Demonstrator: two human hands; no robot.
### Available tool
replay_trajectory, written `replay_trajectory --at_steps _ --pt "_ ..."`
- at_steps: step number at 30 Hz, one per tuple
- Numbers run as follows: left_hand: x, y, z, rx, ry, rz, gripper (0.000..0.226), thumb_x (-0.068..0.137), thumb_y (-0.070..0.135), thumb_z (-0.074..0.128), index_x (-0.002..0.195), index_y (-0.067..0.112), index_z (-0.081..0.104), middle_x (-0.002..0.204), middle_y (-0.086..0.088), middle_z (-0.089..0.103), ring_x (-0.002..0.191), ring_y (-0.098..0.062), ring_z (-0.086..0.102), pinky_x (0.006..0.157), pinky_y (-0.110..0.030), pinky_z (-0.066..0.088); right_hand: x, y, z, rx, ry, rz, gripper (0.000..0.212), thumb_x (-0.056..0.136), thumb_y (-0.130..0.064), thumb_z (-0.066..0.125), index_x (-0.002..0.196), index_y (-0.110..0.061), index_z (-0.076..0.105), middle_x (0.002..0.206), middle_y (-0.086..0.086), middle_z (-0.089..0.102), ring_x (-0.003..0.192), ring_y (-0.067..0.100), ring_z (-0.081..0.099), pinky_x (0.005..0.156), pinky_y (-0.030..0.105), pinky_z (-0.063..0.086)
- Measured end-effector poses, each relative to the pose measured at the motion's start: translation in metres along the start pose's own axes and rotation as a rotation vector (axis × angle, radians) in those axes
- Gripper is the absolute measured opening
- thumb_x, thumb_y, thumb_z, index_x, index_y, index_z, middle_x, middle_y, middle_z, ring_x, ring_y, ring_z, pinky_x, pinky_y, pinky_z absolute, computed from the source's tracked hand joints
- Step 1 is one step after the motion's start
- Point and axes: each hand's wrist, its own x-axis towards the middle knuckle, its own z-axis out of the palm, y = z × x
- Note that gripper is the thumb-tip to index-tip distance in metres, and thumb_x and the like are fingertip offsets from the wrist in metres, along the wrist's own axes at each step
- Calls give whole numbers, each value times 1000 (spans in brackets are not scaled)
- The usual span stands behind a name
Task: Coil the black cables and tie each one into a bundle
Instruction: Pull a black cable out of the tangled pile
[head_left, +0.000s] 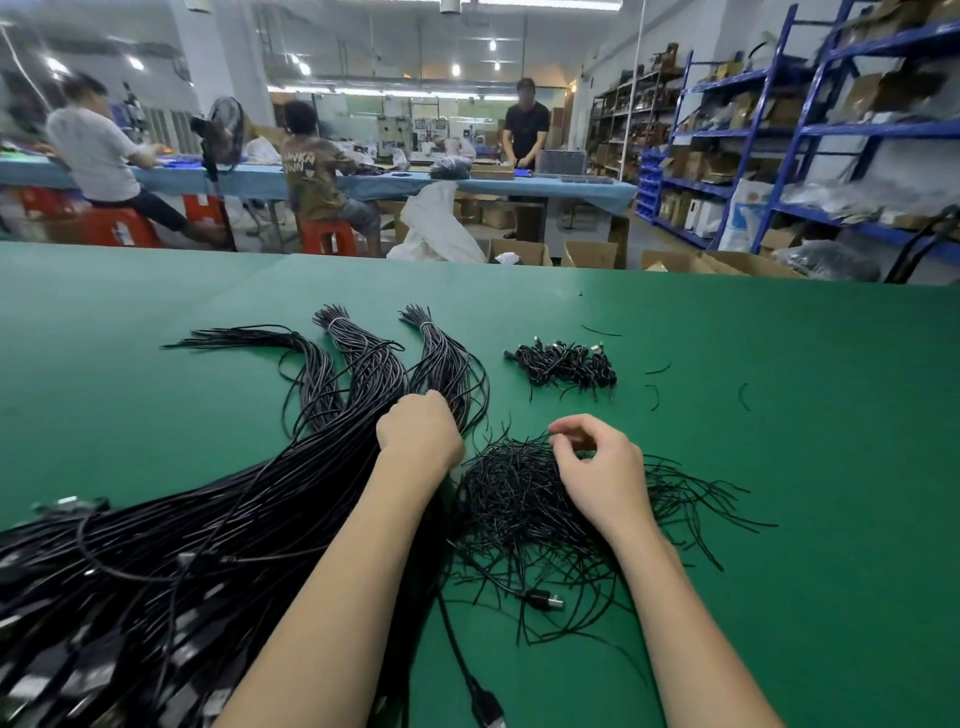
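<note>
A large mass of long black cables (218, 519) fans across the green table (779, 415) from the lower left toward three banded ends at the back. My left hand (418, 431) lies on these cables with its fingers curled down into them near the rightmost banded group (441, 358). A loose heap of thin black tie wires (519, 509) lies in the middle. My right hand (597, 467) hovers over that heap with thumb and forefinger pinched together at one tie wire. A small pile of coiled, tied bundles (566, 364) sits farther back.
A loose cable with a USB plug (545, 600) lies at the front of the tie heap. A few stray tie wires (657, 384) are scattered to the right. Beyond the far table edge are open cardboard boxes (592, 254), seated people and blue shelving (810, 135).
</note>
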Motion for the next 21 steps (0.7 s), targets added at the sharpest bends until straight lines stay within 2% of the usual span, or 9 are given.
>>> replay_trajectory --at_steps 3,6,8,11,14,16,18,21 --pt "1 0 0 12 13 -13 40 91 13 56 129 4 48 123 -14 61 114 -32 60 80 -36 42 -1 -3 2 2 -10 -5 15 97 -20 65 94 -33 72 92 -19 70 85 -12 62 65 2 42" --pt "-2 2 -3 39 -26 -15 28 90 12 55 117 7 58 99 -7 61 91 -28 59 75 -32 41 -2 -6 6 -3 -26 -19 15 96 -21 65 94 -33 73 89 -20 70 81 -15 60 60 4 43" --pt "-4 5 -5 30 -40 -1 18 89 14 54 107 11 58 103 -7 62 85 -26 53 74 -32 40 -3 -9 8 4 -36 -23 15 96 -21 65 93 -33 73 88 -19 71 83 -13 61 61 4 43" --pt "-5 10 -7 -68 16 37 10 90 18 53 100 15 54 110 -8 64 91 -29 58 76 -33 40 -7 -17 12 30 -46 -53 15 95 -19 65 92 -31 74 86 -18 72 85 -12 62 66 1 42" --pt "-3 15 -11 -333 74 88 10 93 25 55 99 20 60 103 -5 64 98 -29 61 84 -33 46 -8 -31 16 87 -90 -26 14 95 -20 66 89 -29 74 77 -12 75 70 -7 65 62 3 44" --pt "-1 19 -14 -576 78 147 8 92 25 59 84 21 59 92 -2 68 89 -24 63 82 -31 49 -7 -42 17 203 -235 92 7 95 -27 66 96 -28 74 80 -11 77 59 -5 61 60 12 46" --pt "-1 22 -18 -844 37 161 15 89 22 64 77 19 57 76 -1 65 69 -20 62 71 -30 52 -9 -51 16 334 -391 200 13 95 -32 67 106 -25 71 88 -9 79 57 1 59 53 18 44" --pt "-4 21 -26 -1190 -77 153 19 93 17 66 77 16 57 63 0 56 47 -9 51 47 -18 43 -7 -58 10 479 -445 252 21 96 -32 70 113 -19 68 90 -5 80 58 5 61 47 17 43"
